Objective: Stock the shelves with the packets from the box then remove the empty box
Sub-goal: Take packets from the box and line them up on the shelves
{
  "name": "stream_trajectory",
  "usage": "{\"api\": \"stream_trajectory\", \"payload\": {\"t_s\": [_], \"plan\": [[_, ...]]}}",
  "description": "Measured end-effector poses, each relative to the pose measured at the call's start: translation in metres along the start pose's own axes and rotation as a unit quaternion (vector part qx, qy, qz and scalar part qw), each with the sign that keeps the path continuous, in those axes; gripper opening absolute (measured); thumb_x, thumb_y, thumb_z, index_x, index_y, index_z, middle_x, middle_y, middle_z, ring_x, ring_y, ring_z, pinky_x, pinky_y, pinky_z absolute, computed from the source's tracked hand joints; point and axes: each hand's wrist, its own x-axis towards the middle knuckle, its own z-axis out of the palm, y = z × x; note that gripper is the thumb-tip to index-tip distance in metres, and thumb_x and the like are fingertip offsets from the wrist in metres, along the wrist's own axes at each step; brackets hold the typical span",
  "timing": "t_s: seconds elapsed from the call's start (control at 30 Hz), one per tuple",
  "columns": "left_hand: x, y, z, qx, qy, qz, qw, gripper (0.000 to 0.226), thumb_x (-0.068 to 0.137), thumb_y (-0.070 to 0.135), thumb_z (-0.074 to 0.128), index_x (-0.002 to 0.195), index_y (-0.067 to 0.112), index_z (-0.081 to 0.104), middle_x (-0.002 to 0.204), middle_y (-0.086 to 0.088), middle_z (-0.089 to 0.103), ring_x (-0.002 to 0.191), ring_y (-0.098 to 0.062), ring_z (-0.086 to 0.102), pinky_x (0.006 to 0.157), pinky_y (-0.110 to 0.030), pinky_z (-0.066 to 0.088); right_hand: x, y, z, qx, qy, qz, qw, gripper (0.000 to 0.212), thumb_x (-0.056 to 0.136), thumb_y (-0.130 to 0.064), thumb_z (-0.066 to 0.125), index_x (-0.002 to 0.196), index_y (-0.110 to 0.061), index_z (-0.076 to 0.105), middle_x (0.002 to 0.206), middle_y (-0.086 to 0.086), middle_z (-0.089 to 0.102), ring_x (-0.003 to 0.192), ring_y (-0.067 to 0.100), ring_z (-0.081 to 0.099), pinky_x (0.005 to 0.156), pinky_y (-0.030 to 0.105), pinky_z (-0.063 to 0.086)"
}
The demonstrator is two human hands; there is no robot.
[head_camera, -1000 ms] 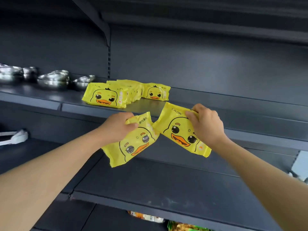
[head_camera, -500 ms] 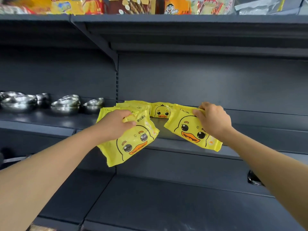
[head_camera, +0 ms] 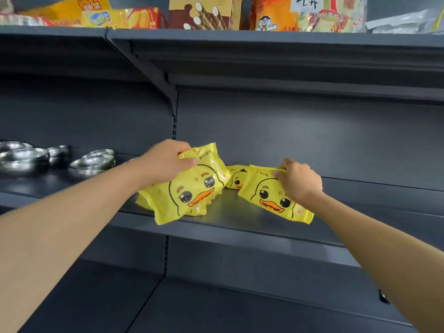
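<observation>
Left hand: the left hand [head_camera: 165, 162] grasps the top edge of a yellow duck packet [head_camera: 192, 188], fingers curled over it and thumb pressed on its front; the grip is clenched on the packet.
Left packet: tilted, its lower corner reaching past the front edge of the middle shelf [head_camera: 240, 227], lying over other yellow packets [head_camera: 146, 201] partly hidden beneath it.
Right hand: the right hand [head_camera: 299, 180] pinches the upper right corner of a second duck packet [head_camera: 271, 198]; the grip is clenched on that packet.
Right packet: face up and slanted, near the shelf's front edge, its lower right corner at that edge; whether it rests flat on the shelf cannot be told.
Back packet: a third duck packet [head_camera: 236, 179] stands toward the shelf's rear edge, between the two held ones and partly covered by them.
Bowls: steel bowls [head_camera: 92, 162] sit on the left part of the same shelf level, well apart from the right packet.
Top shelf: the top shelf [head_camera: 264, 38] carries snack packages [head_camera: 201, 13] along its front edge.
Lower shelf: a dark lower shelf [head_camera: 240, 308] lies under the arms.
</observation>
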Motion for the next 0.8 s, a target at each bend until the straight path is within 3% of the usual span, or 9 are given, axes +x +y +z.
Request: {"api": "stream_trajectory", "payload": {"t_s": [0.13,0.27,0.43,0.6,0.7,0.8], "plan": [[0.03,0.001,0.008,-0.01,0.017,-0.01,1.0,0.021,0.092,0.035,0.056,0.09,0.015,0.063,0.091,-0.017,0.066,0.07,-0.021,0.055,0.063,-0.029,0.038,0.037,0.006,0.03,-0.01,-0.014,-0.03,0.999,0.03,0.099,-0.037,0.039,0.107,-0.011,0.052,0.088,0.008,0.056,0.076,0.028,0.048,0.065,0.031,0.037],[0.066,0.006,0.017,0.011,0.024,-0.017,1.0,0.018,0.092,0.036,0.056,0.088,0.02,0.063,0.087,-0.011,0.066,0.073,-0.025,0.058,0.064,-0.031,0.04,0.078,0.014,0.068,-0.01,-0.027,-0.067,0.997,0.03,0.099,-0.036,0.039,0.105,-0.01,0.052,0.098,0.012,0.062,0.085,0.032,0.055,0.067,0.032,0.038],[0.113,0.014,0.028,0.038,0.041,-0.021,0.998,0.017,0.091,0.039,0.056,0.09,0.024,0.064,0.097,-0.016,0.068,0.073,-0.023,0.058,0.065,-0.032,0.041,0.128,0.018,0.118,0.003,-0.045,-0.107,0.993,0.03,0.099,-0.036,0.041,0.109,-0.01,0.052,0.1,0.012,0.063,0.091,0.032,0.06,0.07,0.034,0.042],[0.142,0.019,0.04,0.063,0.04,-0.014,0.997,0.019,0.092,0.039,0.055,0.088,0.022,0.064,0.089,-0.015,0.068,0.063,-0.017,0.052,0.059,-0.028,0.036,0.162,0.012,0.15,0.023,-0.047,-0.15,0.987,0.028,0.099,-0.035,0.04,0.108,-0.01,0.049,0.09,0.007,0.058,0.078,0.025,0.052,0.067,0.032,0.04],[0.154,0.02,0.048,0.08,0.04,-0.005,0.996,0.017,0.092,0.038,0.055,0.081,0.026,0.06,0.071,-0.005,0.059,0.056,-0.013,0.047,0.053,-0.026,0.033,0.174,0.009,0.164,0.029,-0.051,-0.168,0.984,0.026,0.099,-0.035,0.042,0.109,-0.012,0.048,0.095,0.01,0.062,0.084,0.028,0.057,0.069,0.034,0.045],[0.164,0.022,0.057,0.081,0.036,0.01,0.996,0.017,0.092,0.038,0.055,0.082,0.025,0.06,0.073,-0.005,0.058,0.059,-0.015,0.047,0.059,-0.028,0.035,0.176,0.013,0.175,0.028,-0.069,-0.173,0.982,0.025,0.097,-0.031,0.046,0.11,-0.011,0.046,0.103,0.014,0.062,0.092,0.034,0.059,0.073,0.037,0.045]]}}
